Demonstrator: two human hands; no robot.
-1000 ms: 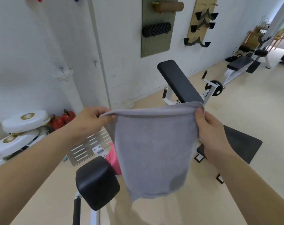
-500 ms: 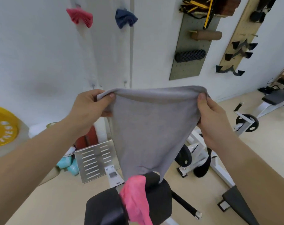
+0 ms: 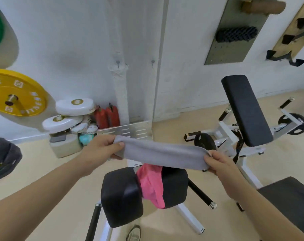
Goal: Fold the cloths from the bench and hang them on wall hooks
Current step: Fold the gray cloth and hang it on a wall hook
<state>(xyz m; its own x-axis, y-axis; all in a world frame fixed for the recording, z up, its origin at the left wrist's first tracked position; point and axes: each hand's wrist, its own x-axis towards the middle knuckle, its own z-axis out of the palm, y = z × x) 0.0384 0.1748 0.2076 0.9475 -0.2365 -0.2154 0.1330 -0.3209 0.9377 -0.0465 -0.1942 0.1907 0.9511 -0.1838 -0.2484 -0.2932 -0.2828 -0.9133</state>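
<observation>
I hold a grey cloth (image 3: pixel 162 154) stretched out as a narrow folded band between both hands. My left hand (image 3: pixel 102 148) pinches its left end and my right hand (image 3: pixel 220 164) pinches its right end. Just below the band, a pink cloth (image 3: pixel 152 185) lies draped between the two black roller pads (image 3: pixel 121 195) of the bench. Two small metal wall hooks (image 3: pixel 118 63) (image 3: pixel 153 62) stick out of the white wall above, both bare.
A black inclined bench back (image 3: pixel 247 108) stands at right, with a black seat pad (image 3: pixel 290 193) lower right. White discs (image 3: pixel 74 106), red bottles (image 3: pixel 107 116), a metal plate (image 3: pixel 130 130) and a yellow weight plate (image 3: pixel 15 93) sit along the wall. A pegboard (image 3: pixel 234 32) hangs upper right.
The grey cloth, hanging as a wide sheet before, is now folded into a narrow band and held lower. The view has tilted down; the hung red and blue cloths are out of frame.
</observation>
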